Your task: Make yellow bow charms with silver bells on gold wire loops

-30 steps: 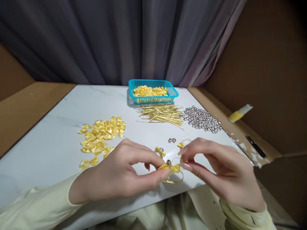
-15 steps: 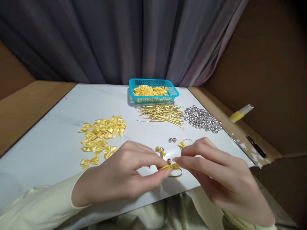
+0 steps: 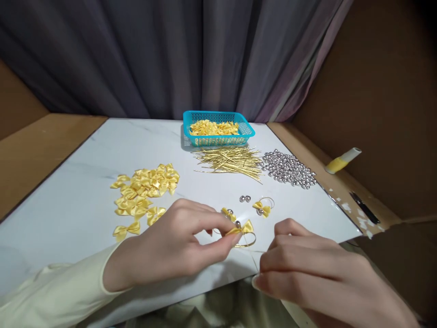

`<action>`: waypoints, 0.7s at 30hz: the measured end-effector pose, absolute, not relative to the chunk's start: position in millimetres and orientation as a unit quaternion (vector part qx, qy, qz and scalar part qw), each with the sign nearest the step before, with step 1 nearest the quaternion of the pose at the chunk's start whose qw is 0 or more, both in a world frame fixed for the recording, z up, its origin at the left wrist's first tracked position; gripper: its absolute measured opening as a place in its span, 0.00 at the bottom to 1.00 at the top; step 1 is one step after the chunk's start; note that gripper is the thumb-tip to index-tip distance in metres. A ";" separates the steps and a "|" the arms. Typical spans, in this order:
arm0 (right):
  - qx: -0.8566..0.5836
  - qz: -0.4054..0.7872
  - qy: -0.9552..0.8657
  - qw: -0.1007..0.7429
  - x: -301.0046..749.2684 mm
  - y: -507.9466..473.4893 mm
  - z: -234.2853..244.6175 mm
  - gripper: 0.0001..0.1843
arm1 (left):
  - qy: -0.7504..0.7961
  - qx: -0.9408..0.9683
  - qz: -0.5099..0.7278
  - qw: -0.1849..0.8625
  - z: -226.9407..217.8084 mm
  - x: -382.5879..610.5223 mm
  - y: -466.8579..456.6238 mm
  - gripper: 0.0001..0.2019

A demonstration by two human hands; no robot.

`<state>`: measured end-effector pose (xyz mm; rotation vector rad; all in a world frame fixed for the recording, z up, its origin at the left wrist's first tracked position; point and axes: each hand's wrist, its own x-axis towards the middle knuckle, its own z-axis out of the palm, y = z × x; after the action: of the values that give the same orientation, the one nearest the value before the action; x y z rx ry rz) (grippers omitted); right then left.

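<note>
My left hand [image 3: 177,246] pinches a small yellow satin bow [image 3: 243,228] with a silver bell and a looped gold wire tie, just above the white board's [image 3: 82,200] front edge. My right hand [image 3: 317,273] is closed in a pinch lower right of the bow, near the board's edge; a thin gold wire end runs from the bow toward its fingertips. Two finished bows with bells lie close by, one [image 3: 262,207] behind the held bow on the right and one [image 3: 228,213] partly hidden by my left fingers.
A heap of yellow bows [image 3: 145,191] lies at the left. Gold wire ties [image 3: 230,161] and silver bells [image 3: 288,169] are piled further back, behind them a blue basket [image 3: 217,129] of bows. Two loose bells [image 3: 245,198]. A yellow-white tube [image 3: 342,160] lies on the right ledge.
My right hand has drawn away from the bow, down and to the right toward me. My left hand keeps hold of the bow, which now shows clear of the right fingers.
</note>
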<state>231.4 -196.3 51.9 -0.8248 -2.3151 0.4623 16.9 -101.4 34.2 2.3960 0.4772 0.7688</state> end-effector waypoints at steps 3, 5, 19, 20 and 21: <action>-0.354 0.200 -0.858 0.313 234.0 -196.7 54.1 0.09 | 0.176 0.898 0.282 0.288 34.0 16.6 -101.0 0.04; -0.413 0.212 -0.838 0.288 237.1 -197.1 55.3 0.11 | 0.172 0.898 0.283 0.289 33.9 16.9 -100.5 0.04; -0.439 0.217 -0.840 0.234 233.7 -195.3 54.4 0.13 | 0.176 0.899 0.287 0.281 33.0 17.3 -100.4 0.04; -0.430 0.208 -0.849 0.226 233.7 -196.1 54.3 0.13 | 0.176 0.900 0.281 0.283 33.0 17.5 -100.1 0.04; -0.422 0.200 -0.857 0.219 233.7 -197.0 54.4 0.14 | 0.175 0.900 0.277 0.287 33.1 17.7 -99.9 0.04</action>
<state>233.7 -197.0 54.4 -1.1673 -2.3701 0.5531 17.7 -99.9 33.1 2.4056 0.4683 0.7396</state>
